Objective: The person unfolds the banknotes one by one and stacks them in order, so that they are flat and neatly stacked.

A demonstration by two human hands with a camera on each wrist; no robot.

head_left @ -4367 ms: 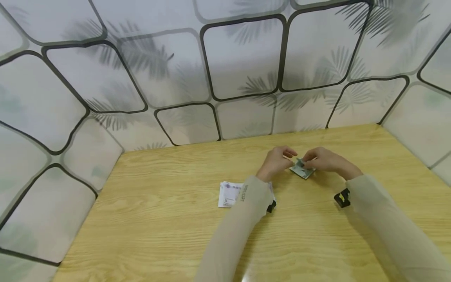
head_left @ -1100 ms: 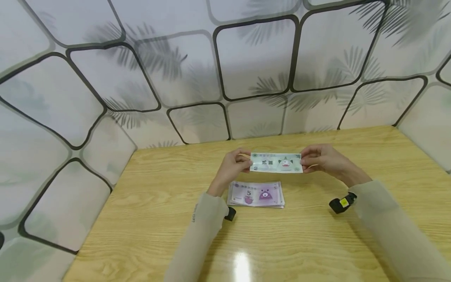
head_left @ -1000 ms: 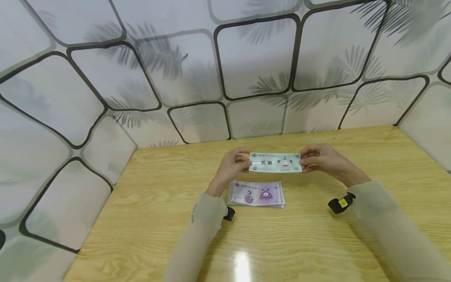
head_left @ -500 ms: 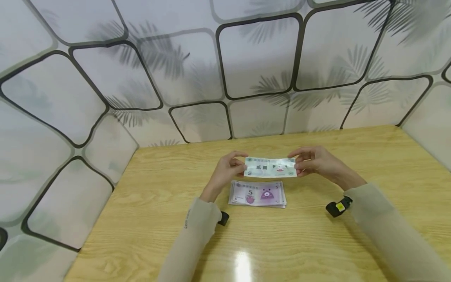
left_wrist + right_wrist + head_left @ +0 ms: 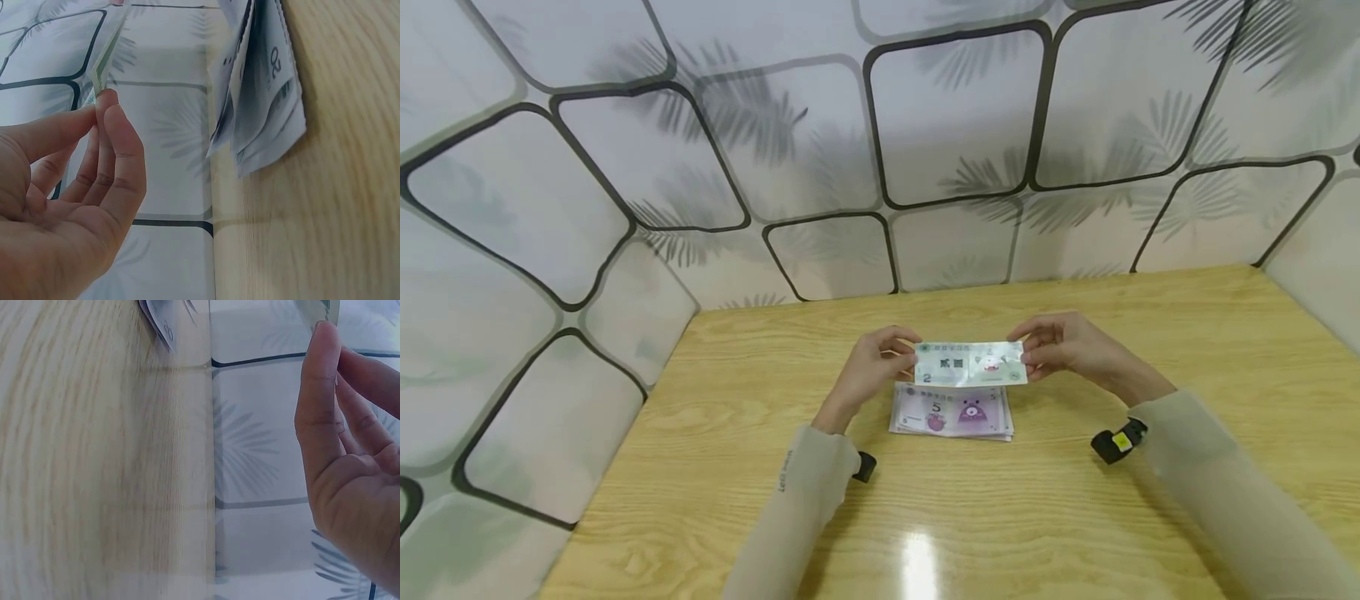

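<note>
A green play banknote (image 5: pixel 970 364) marked 2 is stretched flat between both hands, with a crease across its middle. My left hand (image 5: pixel 871 367) pinches its left end between thumb and fingers; my right hand (image 5: pixel 1067 350) pinches the right end. In the left wrist view the left hand (image 5: pixel 81 181) holds the note (image 5: pixel 107 53) seen edge-on, off the table. Just below it lies a stack of purple play banknotes (image 5: pixel 951 417), the top one marked 5. The green note hides the stack's far edge. The stack's ends (image 5: pixel 262 94) look loose and uneven, slightly lifted.
The wooden table (image 5: pixel 1000 517) runs back to a patterned wall covering (image 5: pixel 955 117) with dark outlines and leaf prints. Another patterned side (image 5: pixel 512 333) stands at the left. Black wrist devices (image 5: pixel 1117 442) sit under both sleeves.
The green note, earlier folded on the table at the right under both hands, is now unfolded. Both hands have brought it left and nearer, over the purple stack's far edge.
</note>
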